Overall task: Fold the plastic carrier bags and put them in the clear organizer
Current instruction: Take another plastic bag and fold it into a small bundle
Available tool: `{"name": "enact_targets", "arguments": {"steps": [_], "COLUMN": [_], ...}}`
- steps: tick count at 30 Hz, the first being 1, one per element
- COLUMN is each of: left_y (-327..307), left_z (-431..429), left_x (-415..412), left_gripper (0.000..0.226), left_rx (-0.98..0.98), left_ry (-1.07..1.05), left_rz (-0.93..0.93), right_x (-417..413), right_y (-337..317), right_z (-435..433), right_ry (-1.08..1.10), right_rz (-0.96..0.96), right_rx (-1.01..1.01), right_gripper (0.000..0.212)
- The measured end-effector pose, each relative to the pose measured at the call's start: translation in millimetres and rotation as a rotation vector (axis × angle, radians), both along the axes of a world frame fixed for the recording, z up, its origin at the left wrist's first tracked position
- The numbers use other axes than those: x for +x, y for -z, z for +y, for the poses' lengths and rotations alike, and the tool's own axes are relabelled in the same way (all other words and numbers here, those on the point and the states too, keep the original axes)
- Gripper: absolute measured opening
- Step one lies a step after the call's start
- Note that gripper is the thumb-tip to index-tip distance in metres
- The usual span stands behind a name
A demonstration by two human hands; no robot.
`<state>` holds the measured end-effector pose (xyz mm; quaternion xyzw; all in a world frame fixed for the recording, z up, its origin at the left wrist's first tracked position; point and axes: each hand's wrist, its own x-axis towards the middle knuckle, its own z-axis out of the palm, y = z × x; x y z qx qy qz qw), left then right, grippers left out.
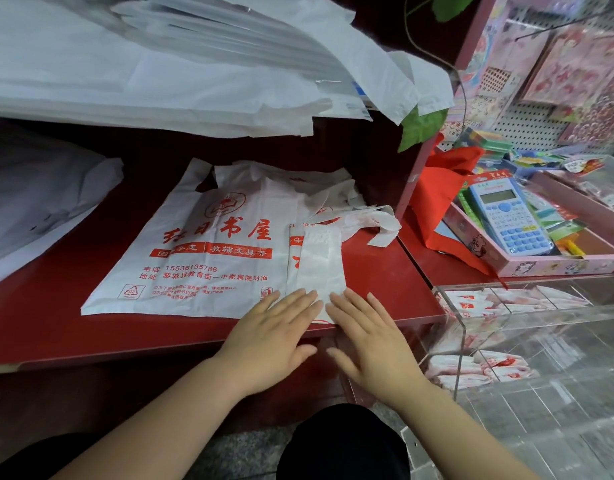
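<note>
1. Head view. Item in work: one bag (pixel 321 268), already folded lengthwise into a narrow strip, lying on the red surface (pixel 56 323) at its near edge, with its handles trailing off at the far end.
2. Left grip (pixel 274 327): released and flat, with straight fingers pressing on the strip's near left corner.
3. Right grip (pixel 371 341): released and flat, fingers pressing on the strip's near right corner. Neither is grasping anything.
4. Handling, judged: thin film, very light, limp and slick. It likely springs open unless pressed, and trapped air puffs the layers. It tears little but creases readily.
5. Where to take hold, judged: pinch the near end at both corners and fold it away, keeping one palm on the fold.
6. Flat bag (pixel 208 251): one, red print up, just left of the strip and partly under it.
7. Crumpled bags (pixel 333 199): behind the strip. There are at least two, but the exact count cannot be told.
8. Organizer (pixel 461 341): one, clear, to the right beyond the surface's corner.
9. Folded bags (pixel 472 303) show in about five of its cells. The full number is unclear through the walls.
10. Upper stack (pixel 160 81): many white sheets or bags, uncounted.
</note>
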<state>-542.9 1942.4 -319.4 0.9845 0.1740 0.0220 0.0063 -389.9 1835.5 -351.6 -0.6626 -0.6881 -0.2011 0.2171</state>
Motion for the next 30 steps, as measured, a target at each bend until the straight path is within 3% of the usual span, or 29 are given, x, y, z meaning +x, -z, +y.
{"name": "enact_targets", "arguments": {"steps": [2, 5, 10, 14, 18, 20, 23, 26, 28, 30], "left_y": [2.7, -2.9, 10.3, 18.3, 29.8, 31.6, 29.0, 23.8, 17.6, 11.5], "left_z": [1.6, 0.3, 2.0, -1.9, -9.1, -8.8, -7.5, -12.8, -16.5, -17.6], "left_x": [0.3, -1.5, -11.1, -21.7, -23.3, -23.6, -21.7, -19.1, -15.6, -11.0], "left_gripper": [0.094, 0.067, 0.052, 0.047, 0.045, 0.032, 0.034, 0.036, 0.053, 0.072], "left_rx": [-0.012, -0.059, -0.054, -0.026, -0.054, -0.087, -0.136, -0.306, -0.466, -0.549], "left_ry": [-0.012, -0.017, 0.046, 0.068, 0.082, 0.065, 0.027, -0.092, -0.251, -0.395], "left_rz": [-0.05, -0.085, -0.361, -0.525, -0.639, -0.665, -0.714, -0.792, -0.806, -0.77], "right_x": [3.9, 8.2, 9.7, -4.3, -17.0, -14.1, -9.0, -13.3, -19.0, -24.9], "right_y": [5.4, 8.6, 6.4, 1.4, -2.3, -3.4, -5.6, -7.2, -9.3, -11.1], "right_z": [2.3, 6.4, -3.3, -22.8, -32.7, -30.9, -21.4, -12.3, -8.6, -3.8], "right_ry": [0.046, 0.017, -0.102, -0.17, -0.203, -0.181, -0.142, -0.082, -0.005, 0.111], "right_rz": [-0.012, 0.086, 0.245, 0.334, 0.406, 0.382, 0.387, 0.515, 0.605, 0.68], "right_rx": [0.024, 0.118, 0.215, 0.254, 0.194, 0.109, 0.023, 0.077, 0.142, 0.188], "right_gripper": [0.046, 0.036, 0.01, 0.025, 0.007, 0.021, 0.028, 0.022, 0.019, 0.032]}}
